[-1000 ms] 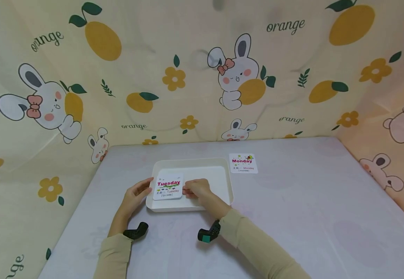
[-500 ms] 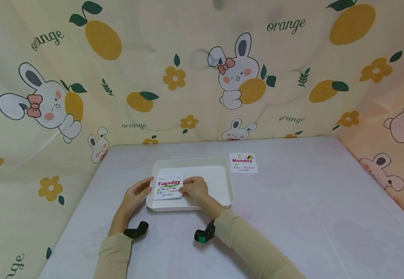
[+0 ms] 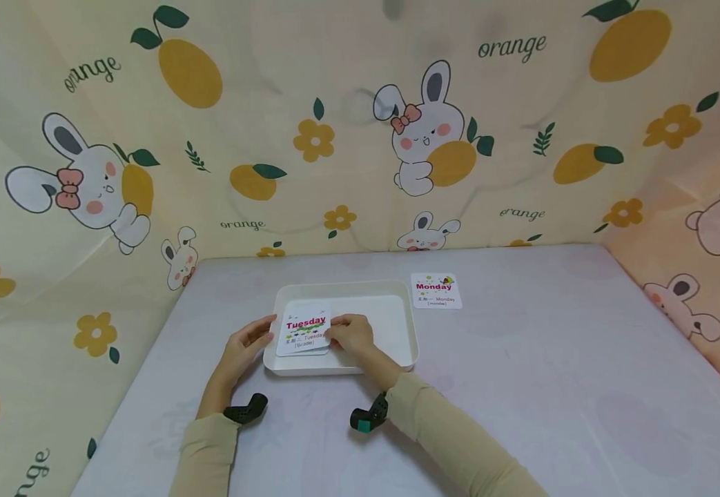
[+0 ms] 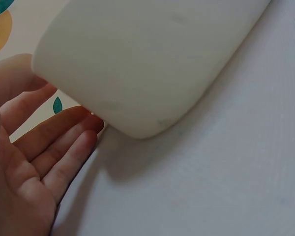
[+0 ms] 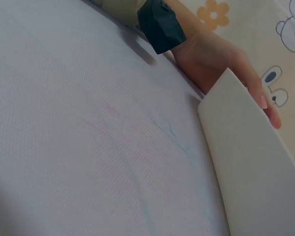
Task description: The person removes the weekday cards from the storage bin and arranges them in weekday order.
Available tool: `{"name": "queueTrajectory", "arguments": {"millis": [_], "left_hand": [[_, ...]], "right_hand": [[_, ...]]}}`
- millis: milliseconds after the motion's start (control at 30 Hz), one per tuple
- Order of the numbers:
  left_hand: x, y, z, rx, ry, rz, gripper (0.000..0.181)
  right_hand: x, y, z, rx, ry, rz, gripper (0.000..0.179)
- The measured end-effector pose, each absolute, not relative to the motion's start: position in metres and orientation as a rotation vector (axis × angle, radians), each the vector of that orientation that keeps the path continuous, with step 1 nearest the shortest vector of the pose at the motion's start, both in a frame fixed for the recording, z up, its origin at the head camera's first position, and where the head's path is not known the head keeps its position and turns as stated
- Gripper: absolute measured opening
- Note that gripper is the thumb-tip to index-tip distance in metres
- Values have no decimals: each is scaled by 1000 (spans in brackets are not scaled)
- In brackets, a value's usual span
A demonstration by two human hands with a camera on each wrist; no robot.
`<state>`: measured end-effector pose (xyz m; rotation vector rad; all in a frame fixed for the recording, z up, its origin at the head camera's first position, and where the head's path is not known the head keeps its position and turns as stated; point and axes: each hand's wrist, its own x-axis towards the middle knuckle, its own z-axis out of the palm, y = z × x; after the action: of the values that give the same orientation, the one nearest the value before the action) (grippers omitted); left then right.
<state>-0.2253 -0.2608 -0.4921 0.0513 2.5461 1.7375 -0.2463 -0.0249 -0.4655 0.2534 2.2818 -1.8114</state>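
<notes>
In the head view, my right hand (image 3: 352,334) pinches the right edge of a square white Tuesday card (image 3: 304,330). This card sits turned a little against another card (image 3: 316,351), whose lower edge shows beneath it. Both are in the left part of a white tray (image 3: 384,324). My left hand (image 3: 241,351) is at the tray's left side, its fingertips touching the rim. From the left wrist, the fingers (image 4: 71,155) look extended against the tray's outer wall (image 4: 137,64). The right wrist view shows the left hand (image 5: 211,56) beyond the tray's corner (image 5: 241,132).
A Monday card (image 3: 437,290) lies face up on the pale tablecloth (image 3: 521,386), just right of the tray's far corner. A printed cloth wall (image 3: 347,172) with rabbits and oranges stands behind and at both sides of the table.
My right fingers have closed on the Tuesday card's edge, and the card has shifted slightly up and right, exposing the card beneath. The left hand stays at the tray.
</notes>
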Motion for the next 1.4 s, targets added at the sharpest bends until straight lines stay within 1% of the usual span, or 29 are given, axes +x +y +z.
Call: {"name": "queueTrajectory", "arguments": {"millis": [533,1033,1400], "left_hand": [[-227,-262,-496,57,2564,1733,47],[-226,-261,-496,72,2553,1753,46],[-225,-260,-495,82,2567,1756,47]], "right_hand": [[-248,-26,-462,308,2087,-1956,28],[-250,-9,-457,358,2017,-1956,30],[-247,7,-452,331,2021,-1957,30]]}}
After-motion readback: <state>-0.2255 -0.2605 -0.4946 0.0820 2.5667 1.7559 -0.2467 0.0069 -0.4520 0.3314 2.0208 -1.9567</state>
